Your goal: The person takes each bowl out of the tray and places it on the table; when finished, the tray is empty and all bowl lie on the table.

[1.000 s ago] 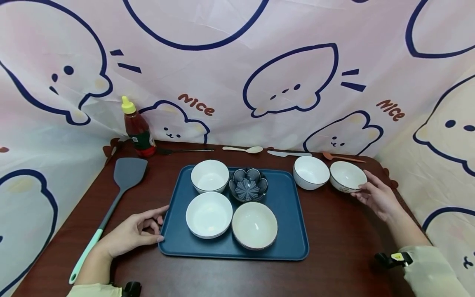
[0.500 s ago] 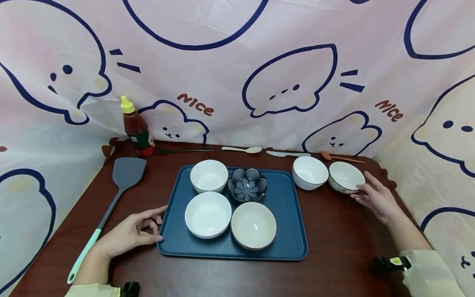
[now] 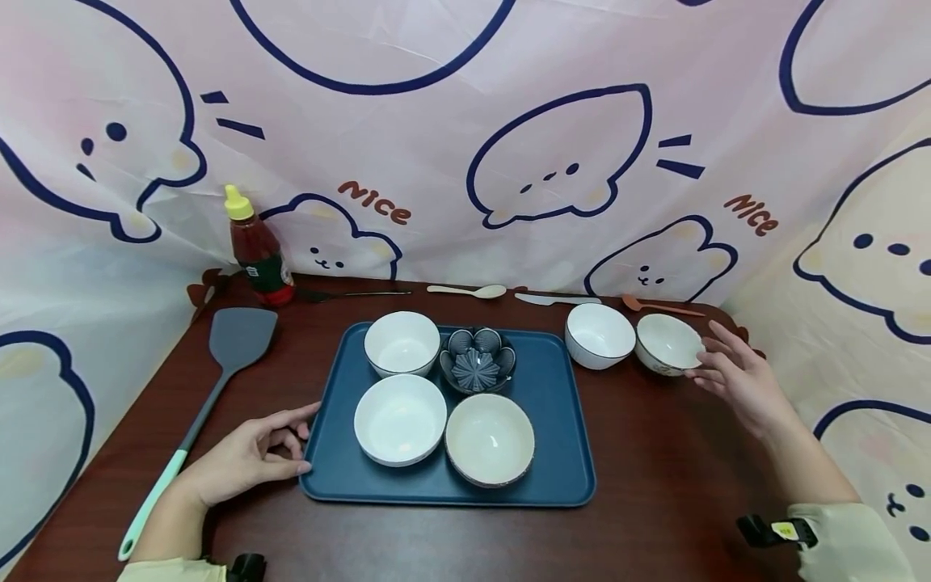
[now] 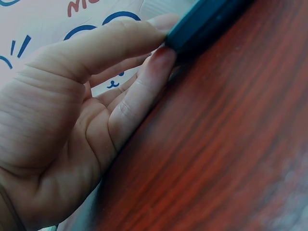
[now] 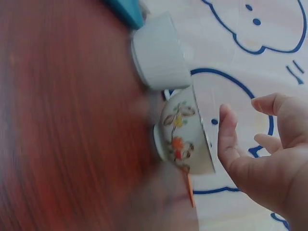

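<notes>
At the tray's left edge my left hand (image 3: 250, 457) pinches the rim of the blue tray (image 3: 575, 444); in the left wrist view a reddened fingertip (image 4: 162, 57) presses there beside another digit. My right hand (image 3: 745, 384) is beside a small white bowl (image 3: 665, 343) at the far right. Flowers decorate that bowl's outside in the right wrist view. A narrow gap shows there between its rim and my spread right fingers (image 5: 227, 137). On the tray stand two white bowls (image 3: 400, 420), a cream bowl (image 3: 489, 440) and a dark flower-shaped bowl (image 3: 476, 368).
A white bowl (image 3: 600, 335) stands between tray and flowered bowl. Along the back lie a dark fork (image 3: 352, 294), pale spoon (image 3: 473, 292), white knife (image 3: 556, 300) and orange-brown spoon (image 3: 658, 306). At left are a red sauce bottle (image 3: 260, 255) and a long spatula (image 3: 243, 339).
My right fingers have let go of the flowered bowl and spread slightly away from it. The left hand stays at the tray's edge. The head view has shifted a little.
</notes>
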The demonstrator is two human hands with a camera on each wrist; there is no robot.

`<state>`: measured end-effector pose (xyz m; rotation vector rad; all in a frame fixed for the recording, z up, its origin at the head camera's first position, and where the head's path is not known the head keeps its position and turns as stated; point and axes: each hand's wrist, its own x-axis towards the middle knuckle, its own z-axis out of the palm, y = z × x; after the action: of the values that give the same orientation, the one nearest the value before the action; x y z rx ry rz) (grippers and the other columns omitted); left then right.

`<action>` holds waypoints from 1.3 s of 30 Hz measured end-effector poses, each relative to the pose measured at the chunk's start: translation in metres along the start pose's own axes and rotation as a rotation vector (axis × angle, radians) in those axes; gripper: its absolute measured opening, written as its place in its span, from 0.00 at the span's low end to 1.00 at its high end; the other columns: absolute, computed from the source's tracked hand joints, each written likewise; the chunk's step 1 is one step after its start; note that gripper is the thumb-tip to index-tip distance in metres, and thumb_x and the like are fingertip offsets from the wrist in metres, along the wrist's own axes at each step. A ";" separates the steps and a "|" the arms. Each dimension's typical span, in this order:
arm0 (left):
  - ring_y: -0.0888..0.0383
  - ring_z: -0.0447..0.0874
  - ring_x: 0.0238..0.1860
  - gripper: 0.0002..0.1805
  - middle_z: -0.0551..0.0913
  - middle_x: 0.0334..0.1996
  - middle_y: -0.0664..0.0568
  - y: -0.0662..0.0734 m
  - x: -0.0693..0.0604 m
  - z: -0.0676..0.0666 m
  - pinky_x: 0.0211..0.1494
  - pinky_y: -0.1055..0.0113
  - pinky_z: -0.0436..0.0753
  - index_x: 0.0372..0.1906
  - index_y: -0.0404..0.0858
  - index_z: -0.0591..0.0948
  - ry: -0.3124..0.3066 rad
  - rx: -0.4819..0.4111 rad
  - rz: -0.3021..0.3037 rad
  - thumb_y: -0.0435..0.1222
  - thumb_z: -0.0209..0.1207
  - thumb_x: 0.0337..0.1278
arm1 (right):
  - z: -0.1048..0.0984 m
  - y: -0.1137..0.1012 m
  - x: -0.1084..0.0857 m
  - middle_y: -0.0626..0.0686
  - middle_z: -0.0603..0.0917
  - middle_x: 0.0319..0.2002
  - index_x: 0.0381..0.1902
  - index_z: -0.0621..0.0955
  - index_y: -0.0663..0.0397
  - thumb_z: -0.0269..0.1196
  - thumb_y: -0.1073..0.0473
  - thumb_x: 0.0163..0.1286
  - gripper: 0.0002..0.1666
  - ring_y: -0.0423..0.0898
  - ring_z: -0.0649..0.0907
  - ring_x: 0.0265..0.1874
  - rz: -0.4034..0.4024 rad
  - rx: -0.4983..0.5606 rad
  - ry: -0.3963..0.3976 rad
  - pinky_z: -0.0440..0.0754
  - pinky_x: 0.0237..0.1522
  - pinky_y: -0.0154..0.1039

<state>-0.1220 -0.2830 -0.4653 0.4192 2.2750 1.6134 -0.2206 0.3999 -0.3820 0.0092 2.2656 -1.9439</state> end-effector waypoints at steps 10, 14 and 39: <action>0.60 0.81 0.37 0.43 0.71 0.46 0.36 0.000 -0.001 0.000 0.38 0.66 0.86 0.75 0.29 0.60 -0.009 -0.027 0.038 0.31 0.68 0.58 | 0.046 -0.015 0.002 0.47 0.74 0.59 0.81 0.52 0.46 0.53 0.58 0.79 0.38 0.40 0.89 0.39 -0.076 0.076 -0.083 0.85 0.43 0.31; 0.61 0.81 0.37 0.42 0.71 0.46 0.36 0.000 -0.001 0.000 0.38 0.66 0.86 0.75 0.29 0.60 -0.007 -0.027 0.039 0.31 0.68 0.58 | 0.068 -0.020 0.007 0.56 0.68 0.64 0.81 0.53 0.45 0.56 0.56 0.78 0.39 0.40 0.88 0.39 -0.038 0.001 -0.086 0.85 0.44 0.31; 0.60 0.81 0.37 0.43 0.71 0.46 0.36 0.003 -0.002 0.000 0.39 0.67 0.85 0.75 0.31 0.61 -0.005 -0.019 -0.012 0.33 0.69 0.56 | 0.178 -0.013 0.065 0.67 0.64 0.73 0.78 0.59 0.46 0.58 0.54 0.77 0.37 0.49 0.89 0.44 -0.032 -0.069 -0.416 0.86 0.47 0.38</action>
<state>-0.1200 -0.2828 -0.4623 0.4042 2.2522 1.6253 -0.2661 0.2171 -0.4026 -0.4030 2.0601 -1.6873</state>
